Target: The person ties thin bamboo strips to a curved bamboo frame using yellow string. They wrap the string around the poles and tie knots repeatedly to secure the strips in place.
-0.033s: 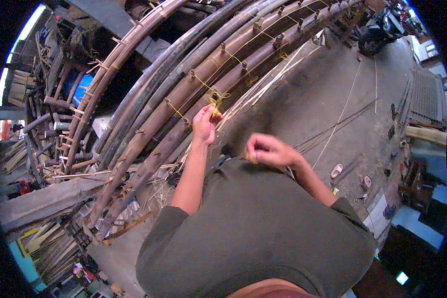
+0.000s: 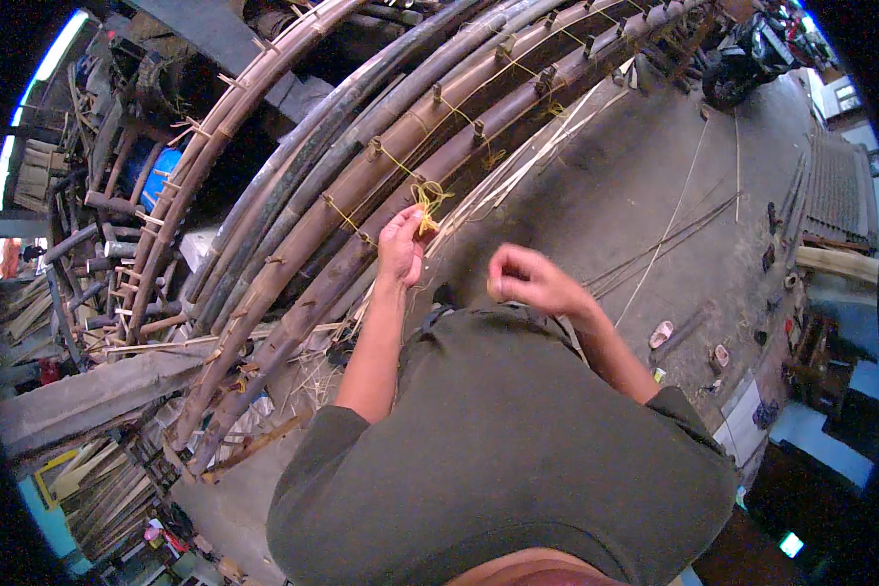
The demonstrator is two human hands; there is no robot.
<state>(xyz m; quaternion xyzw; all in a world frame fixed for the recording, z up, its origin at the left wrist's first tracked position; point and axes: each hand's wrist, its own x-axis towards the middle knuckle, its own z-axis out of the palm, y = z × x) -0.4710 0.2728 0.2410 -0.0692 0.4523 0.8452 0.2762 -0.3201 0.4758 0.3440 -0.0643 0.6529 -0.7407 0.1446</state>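
Note:
My left hand [image 2: 400, 249] is pinched on a loose bunch of yellow twine [image 2: 428, 200], held up beside a long brown bamboo pole [image 2: 308, 305]. Loops of the twine stick up past the fingertips. More yellow twine runs across from this pole to a parallel bamboo pole [image 2: 407, 122], over short pegs [image 2: 479, 130] set along both. Apart from the poles, to the right and in front of my chest, my right hand [image 2: 532, 283] is closed with curled fingers. Whatever it may hold is too small or hidden to make out.
Thin pale strips [image 2: 532, 161] lie along the near pole's right side. More curved poles [image 2: 293, 156] and a blue drum [image 2: 163, 174] are at the left. A concrete beam [image 2: 98, 396] crosses lower left. Sandals [image 2: 661, 335] and a motorbike [image 2: 737, 78] stand on the right-hand floor.
My right hand has shifted slightly up and to the right. The twine loops above my left fingers have spread a little; the left hand has barely moved.

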